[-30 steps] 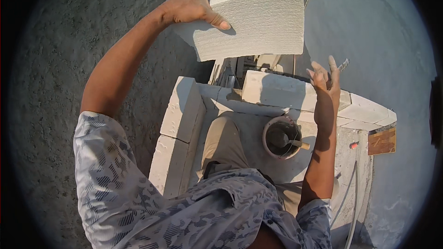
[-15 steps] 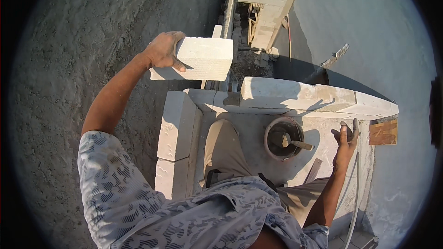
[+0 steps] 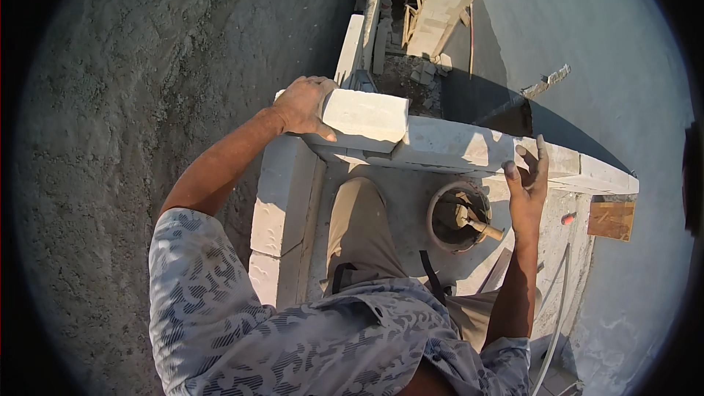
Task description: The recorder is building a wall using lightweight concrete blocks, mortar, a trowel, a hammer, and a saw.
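Observation:
My left hand [image 3: 306, 107] grips the left end of a white building block [image 3: 364, 119], thumb on its near side and fingers over the far side. The block sits at the left part of the low wall in front of me, its right end close to the neighbouring wall block [image 3: 447, 141]. Whether its underside rests fully on the course below is hidden. My right hand [image 3: 529, 185] is raised empty near the wall, fingers apart. Below it to the left stands a round bucket [image 3: 430, 226] of grey mortar, with a wooden-handled trowel [image 3: 484, 229] in it.
More white blocks [image 3: 277, 202] form a side wall at my left, with rough grey wall surface [image 3: 132, 139] beyond. A wooden board [image 3: 611, 220] lies at the right, near a small red object [image 3: 568, 218] and a pale hose or pipe [image 3: 557, 323]. Rubble [image 3: 422, 72] lies beyond the wall.
My left hand has brought the block down and to the right, from mid-air onto the wall line. My right hand has moved up and left, toward the wall.

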A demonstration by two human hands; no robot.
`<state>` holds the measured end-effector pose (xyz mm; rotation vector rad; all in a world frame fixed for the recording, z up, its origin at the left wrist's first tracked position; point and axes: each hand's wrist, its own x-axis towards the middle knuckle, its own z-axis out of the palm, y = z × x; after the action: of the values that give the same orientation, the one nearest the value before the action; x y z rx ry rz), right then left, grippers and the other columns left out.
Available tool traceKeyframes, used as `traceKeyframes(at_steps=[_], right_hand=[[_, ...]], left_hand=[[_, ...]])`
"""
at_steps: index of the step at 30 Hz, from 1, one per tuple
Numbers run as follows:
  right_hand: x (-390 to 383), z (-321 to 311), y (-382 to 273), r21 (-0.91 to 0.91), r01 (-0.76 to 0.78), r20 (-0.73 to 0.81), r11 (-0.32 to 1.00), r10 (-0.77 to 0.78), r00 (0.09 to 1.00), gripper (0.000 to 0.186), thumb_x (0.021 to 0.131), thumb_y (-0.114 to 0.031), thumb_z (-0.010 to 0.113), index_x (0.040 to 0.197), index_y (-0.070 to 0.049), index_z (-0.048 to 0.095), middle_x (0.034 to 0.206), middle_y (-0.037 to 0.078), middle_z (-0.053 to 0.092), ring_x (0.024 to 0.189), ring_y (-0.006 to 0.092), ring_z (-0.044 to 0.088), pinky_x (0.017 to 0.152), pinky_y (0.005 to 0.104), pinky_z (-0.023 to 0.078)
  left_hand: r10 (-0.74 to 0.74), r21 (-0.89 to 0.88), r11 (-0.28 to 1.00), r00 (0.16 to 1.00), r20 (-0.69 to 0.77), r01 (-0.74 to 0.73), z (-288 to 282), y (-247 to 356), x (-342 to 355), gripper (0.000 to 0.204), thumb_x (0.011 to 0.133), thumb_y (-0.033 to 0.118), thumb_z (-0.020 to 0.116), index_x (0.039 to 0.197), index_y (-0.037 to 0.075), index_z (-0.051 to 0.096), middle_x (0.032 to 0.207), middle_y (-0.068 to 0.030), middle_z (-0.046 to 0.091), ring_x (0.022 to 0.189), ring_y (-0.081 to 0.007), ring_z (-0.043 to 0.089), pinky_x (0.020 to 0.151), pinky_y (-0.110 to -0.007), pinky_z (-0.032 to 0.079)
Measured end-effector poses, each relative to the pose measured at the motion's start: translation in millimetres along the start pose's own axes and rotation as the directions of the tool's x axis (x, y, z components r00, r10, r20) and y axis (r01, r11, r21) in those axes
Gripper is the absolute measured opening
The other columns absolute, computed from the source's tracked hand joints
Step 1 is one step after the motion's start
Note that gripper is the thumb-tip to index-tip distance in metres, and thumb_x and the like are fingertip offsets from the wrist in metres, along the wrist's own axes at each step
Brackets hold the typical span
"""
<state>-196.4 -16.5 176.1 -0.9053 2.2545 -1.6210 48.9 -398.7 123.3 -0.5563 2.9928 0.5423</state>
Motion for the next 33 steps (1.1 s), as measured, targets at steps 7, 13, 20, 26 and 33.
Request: traceKeyframes(at_steps=[7,13,20,26,33], right_hand=[[41.0,78.0,-18.3,-0.26,0.356,0.334,0.897,-0.263,0.905,0.102,0.077,-0.03,0.09,0.159,-0.01,0.033,0.148,0.025,0.048,0.13,0.0386,0.056,0.107,0.05,0.048],[56.8,162.8,-35.3,-0.479,0.634,0.691,0.607,-0.186,0.699,0.112,0.066,-0.038,0.094,0.157,-0.013,0.034,0.157,0.02,0.041,0.148,0.0395,0.034,0.121,0.0578,0.027],[69.0,201.1,-2.9,-0.522,0.676,0.801,0.521,0.027,0.598,0.111,0.061,-0.037,0.096,0.153,-0.009,0.038,0.137,0.016,0.057,0.131,0.036,0.054,0.119,0.0616,0.029],[63.4,201.1,-7.8,-0.476,0.687,0.805,0.549,-0.041,0.591,0.094,0.06,-0.027,0.092,0.141,-0.008,0.048,0.125,0.016,0.062,0.124,0.0373,0.058,0.115,0.0581,0.034],[65.0,209.9,-15.9,-0.399,0.681,0.834,0.613,-0.066,0.548,0.09,0.06,-0.016,0.09,0.139,-0.006,0.049,0.124,0.019,0.062,0.117,0.041,0.059,0.109,0.0559,0.038]], left_hand=[[0.009,-0.03,1.0,1.0,0.021,-0.009,18.6,0.8,-6.4,0.093,0.053,0.038,0.098,0.129,0.001,0.059,0.126,-0.0212,0.066,0.126,-0.0369,0.059,0.113,-0.047,0.04],[-0.024,0.028,0.999,0.998,0.059,0.022,26.1,-1.7,-10.9,0.096,0.053,0.044,0.099,0.127,-0.001,0.057,0.121,-0.0206,0.066,0.125,-0.0367,0.059,0.111,-0.045,0.042],[0.101,-0.182,0.98,0.987,0.125,-0.077,14.0,-12.0,-14.7,0.1,0.053,0.048,0.095,0.131,-0.003,0.057,0.123,-0.0224,0.065,0.121,-0.0386,0.061,0.113,-0.045,0.039],[-0.281,-0.502,0.861,0.898,-0.34,0.08,-13.5,-70.6,-79.5,0.074,0.095,0.051,0.068,0.136,-0.009,0.055,0.131,-0.03,0.062,0.124,-0.0404,0.061,0.108,-0.048,0.049],[-0.522,-0.713,0.641,0.842,-0.134,0.284,58.7,-102.0,-153.5,0.033,0.092,0.018,0.076,0.112,-0.007,0.068,0.104,-0.0228,0.073,0.098,-0.0304,0.072,0.09,-0.041,0.056]])
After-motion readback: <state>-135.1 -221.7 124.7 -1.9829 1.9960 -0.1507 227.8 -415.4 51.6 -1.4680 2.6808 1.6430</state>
